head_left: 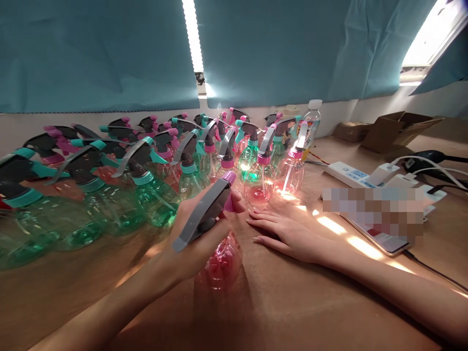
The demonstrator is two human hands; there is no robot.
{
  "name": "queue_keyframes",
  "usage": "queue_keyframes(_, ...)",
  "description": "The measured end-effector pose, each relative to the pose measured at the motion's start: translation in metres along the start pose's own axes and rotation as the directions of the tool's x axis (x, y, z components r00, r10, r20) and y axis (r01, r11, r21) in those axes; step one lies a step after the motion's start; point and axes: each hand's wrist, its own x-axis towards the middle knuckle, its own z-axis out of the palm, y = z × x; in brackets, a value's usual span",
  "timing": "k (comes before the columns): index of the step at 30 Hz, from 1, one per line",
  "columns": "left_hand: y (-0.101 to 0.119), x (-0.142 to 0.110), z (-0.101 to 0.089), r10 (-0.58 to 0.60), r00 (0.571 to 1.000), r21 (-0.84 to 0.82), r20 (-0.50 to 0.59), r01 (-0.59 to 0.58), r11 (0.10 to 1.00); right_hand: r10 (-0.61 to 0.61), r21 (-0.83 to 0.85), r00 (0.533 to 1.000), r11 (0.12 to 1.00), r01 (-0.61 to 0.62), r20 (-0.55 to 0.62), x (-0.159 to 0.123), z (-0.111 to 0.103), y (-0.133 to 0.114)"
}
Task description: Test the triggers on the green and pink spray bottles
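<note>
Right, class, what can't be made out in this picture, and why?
All in the head view:
- Phone screen: mostly covered by a pixelated patch.
- Held pink bottle's neck: hidden by the left hand.
- Rear spray bottles' bodies: largely behind nearer ones.
- Leftmost green bottle: cut by the left edge.
- Cardboard box's inside bottom: behind its walls.

**Glare Pierces a Dim Scene**

We get white glare from a slit (192,39) past the desk's (310,307) far edge and a window gap (426,46) beyond its far right corner. Sunlit patches (364,247) streak its right side. The held bottle (221,265) shadows toward the near edge. Leftmost bottles (32,239) look stretched; pixelation masks the phone (393,245).
</note>
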Motion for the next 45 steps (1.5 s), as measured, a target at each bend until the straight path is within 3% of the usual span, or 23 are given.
queue_keyframes(13, -0.005, -0.001, 0.001, -0.026, 0.999, 0.015, -0.035, 0.026, 1.000, -0.021, 0.005, 1.000, 1.000, 0.021, -0.018, -0.001, 0.003, 0.004)
queue_keyframes(20, -0.010, -0.004, 0.005, -0.002, 0.992, 0.073, -0.127, 0.012, 0.997, -0.023, 0.019, 1.000, 1.000, 0.023, -0.021, -0.001, 0.005, 0.006)
queue_keyframes(45, -0.009, -0.002, 0.003, -0.042, 0.997, 0.036, -0.066, 0.045, 0.998, -0.023, -0.022, 1.000, 0.999, 0.023, -0.002, 0.000, 0.002, 0.003)
